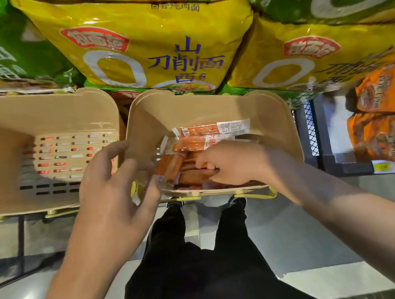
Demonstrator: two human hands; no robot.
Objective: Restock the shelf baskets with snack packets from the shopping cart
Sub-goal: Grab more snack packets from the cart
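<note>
1. Restocking under way: right hand (227, 163) grips snack packets (183, 161) inside the middle basket (273, 117).
2. Left hand (112, 180), fingers spread, steadies a packet at the rim.
3. Next, likely: release, then fetch more; cart unseen.

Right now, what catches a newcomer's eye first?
Big yellow noodle bags fill the shelf at top. Below them, both hands work at the beige basket of orange snack packets: the right hand grips some inside, the left hand is at its rim.
</note>
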